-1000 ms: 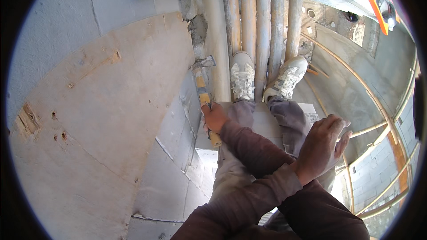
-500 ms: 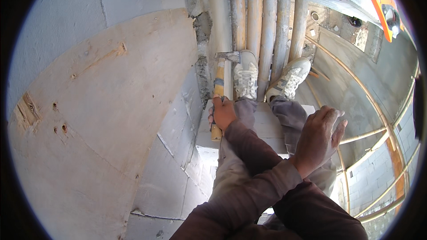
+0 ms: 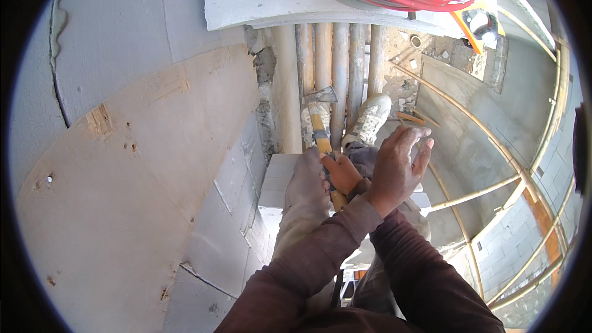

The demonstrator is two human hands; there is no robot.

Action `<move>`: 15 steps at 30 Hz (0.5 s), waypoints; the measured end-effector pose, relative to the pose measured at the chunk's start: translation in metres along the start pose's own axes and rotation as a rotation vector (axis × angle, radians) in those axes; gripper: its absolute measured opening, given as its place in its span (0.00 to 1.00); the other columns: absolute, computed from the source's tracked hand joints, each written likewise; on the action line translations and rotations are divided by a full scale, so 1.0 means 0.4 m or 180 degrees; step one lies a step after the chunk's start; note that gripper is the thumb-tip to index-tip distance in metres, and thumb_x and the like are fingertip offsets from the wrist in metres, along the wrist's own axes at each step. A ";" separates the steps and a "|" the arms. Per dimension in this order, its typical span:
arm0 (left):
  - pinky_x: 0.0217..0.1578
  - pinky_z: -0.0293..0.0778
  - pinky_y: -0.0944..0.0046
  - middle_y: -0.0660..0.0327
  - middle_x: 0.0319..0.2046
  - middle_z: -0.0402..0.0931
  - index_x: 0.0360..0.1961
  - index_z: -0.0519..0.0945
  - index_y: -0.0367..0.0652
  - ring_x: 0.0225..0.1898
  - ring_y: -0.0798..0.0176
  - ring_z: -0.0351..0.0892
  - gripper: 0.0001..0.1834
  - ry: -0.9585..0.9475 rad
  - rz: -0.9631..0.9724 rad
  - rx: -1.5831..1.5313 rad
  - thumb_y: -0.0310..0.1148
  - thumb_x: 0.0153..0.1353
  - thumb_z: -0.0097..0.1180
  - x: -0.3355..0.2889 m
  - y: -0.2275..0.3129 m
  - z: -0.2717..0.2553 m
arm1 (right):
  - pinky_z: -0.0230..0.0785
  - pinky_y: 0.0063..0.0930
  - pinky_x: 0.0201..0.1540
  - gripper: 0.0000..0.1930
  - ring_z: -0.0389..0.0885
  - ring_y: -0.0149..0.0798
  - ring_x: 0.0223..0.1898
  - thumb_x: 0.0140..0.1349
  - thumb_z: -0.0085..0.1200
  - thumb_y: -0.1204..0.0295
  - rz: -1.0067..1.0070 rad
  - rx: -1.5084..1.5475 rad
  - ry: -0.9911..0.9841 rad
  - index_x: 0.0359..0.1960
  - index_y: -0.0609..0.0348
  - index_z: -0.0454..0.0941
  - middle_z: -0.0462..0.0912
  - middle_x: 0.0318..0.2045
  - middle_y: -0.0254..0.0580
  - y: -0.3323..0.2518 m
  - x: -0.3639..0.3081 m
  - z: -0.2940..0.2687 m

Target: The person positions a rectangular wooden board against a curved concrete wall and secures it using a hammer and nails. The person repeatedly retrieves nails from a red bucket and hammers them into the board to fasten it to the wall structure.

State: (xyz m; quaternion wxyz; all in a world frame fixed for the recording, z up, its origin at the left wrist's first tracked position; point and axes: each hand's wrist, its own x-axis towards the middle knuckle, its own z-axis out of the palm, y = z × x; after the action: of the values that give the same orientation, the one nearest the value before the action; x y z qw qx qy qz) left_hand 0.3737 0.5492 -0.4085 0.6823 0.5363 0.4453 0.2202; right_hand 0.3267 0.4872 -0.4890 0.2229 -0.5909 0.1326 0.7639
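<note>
My forearms cross in front of me, the left one on top. My right hand [image 3: 343, 174] is wrapped round the wooden handle of a small hatchet [image 3: 322, 135]. Its grey metal head [image 3: 320, 95] points away from me, over the toe of my left shoe [image 3: 309, 124], and dark tape is wound on the handle. To the right of it, my left hand [image 3: 398, 169] is raised with nothing in it, fingers slightly bent and thumb apart. My right shoe [image 3: 372, 116] stands on a row of round poles [image 3: 340, 74].
A red-rimmed bucket [image 3: 394, 6] stands on a pale block ledge [image 3: 265, 9] ahead, with an orange-edged tool [image 3: 478, 28] beside it. A plywood board [image 3: 142, 166] leans along the left block wall [image 3: 111, 12]. Bamboo poles [image 3: 475, 194] span the right side above a lower grey surface.
My right hand has swung the hatchet rightward, and its handle now slants. My left hand has shifted left and slightly up, still raised. The view has tilted forward, bringing the bucket in.
</note>
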 end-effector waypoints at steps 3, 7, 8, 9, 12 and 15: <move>0.43 0.77 0.58 0.50 0.39 0.79 0.44 0.81 0.36 0.40 0.51 0.82 0.11 -0.0245 0.0253 0.0340 0.29 0.62 0.61 0.012 0.105 0.018 | 0.66 0.28 0.16 0.13 0.72 0.29 0.15 0.70 0.50 0.59 0.0260 -0.0367 0.0672 0.42 0.55 0.68 0.73 0.20 0.32 0.028 -0.095 -0.040; 0.41 0.76 0.57 0.52 0.36 0.79 0.42 0.80 0.36 0.38 0.50 0.82 0.09 -0.1200 0.0736 0.0394 0.28 0.61 0.61 0.039 0.292 0.001 | 0.66 0.28 0.17 0.14 0.72 0.29 0.15 0.70 0.52 0.58 -0.0154 -0.0528 0.0687 0.39 0.57 0.70 0.73 0.20 0.32 0.219 -0.057 -0.117; 0.41 0.76 0.58 0.52 0.34 0.80 0.39 0.81 0.36 0.37 0.50 0.82 0.08 -0.1220 0.0791 0.0407 0.28 0.62 0.61 0.057 0.342 -0.018 | 0.66 0.29 0.17 0.15 0.73 0.29 0.15 0.69 0.52 0.58 -0.0258 -0.0394 0.0599 0.37 0.59 0.70 0.73 0.19 0.33 0.206 -0.093 -0.101; 0.41 0.75 0.59 0.52 0.34 0.80 0.39 0.81 0.35 0.37 0.52 0.82 0.07 -0.1159 0.0899 0.0534 0.28 0.62 0.60 0.086 0.387 -0.044 | 0.66 0.30 0.17 0.17 0.73 0.30 0.15 0.69 0.53 0.57 -0.0359 -0.0261 0.0506 0.35 0.60 0.71 0.74 0.19 0.33 0.193 -0.129 -0.088; 0.41 0.76 0.62 0.53 0.36 0.82 0.39 0.82 0.34 0.39 0.60 0.82 0.08 -0.0764 0.1083 0.1137 0.28 0.64 0.58 0.213 0.512 -0.127 | 0.67 0.32 0.18 0.20 0.74 0.31 0.16 0.68 0.54 0.56 -0.0353 0.0247 0.0330 0.31 0.63 0.72 0.74 0.18 0.35 0.148 -0.214 -0.057; 0.41 0.76 0.63 0.51 0.37 0.83 0.40 0.82 0.32 0.38 0.62 0.82 0.12 -0.0576 0.0885 0.1616 0.32 0.67 0.55 0.385 0.579 -0.141 | 0.69 0.32 0.19 0.19 0.74 0.31 0.16 0.68 0.54 0.57 0.0039 0.0705 0.0246 0.30 0.62 0.70 0.75 0.19 0.36 0.129 -0.246 -0.035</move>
State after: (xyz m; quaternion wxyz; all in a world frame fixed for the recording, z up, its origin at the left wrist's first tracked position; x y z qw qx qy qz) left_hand 0.4451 0.7751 -0.2524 0.5268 0.7629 0.3458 0.1444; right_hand 0.3329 0.4179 -0.4011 0.2769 -0.5908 0.2282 0.7226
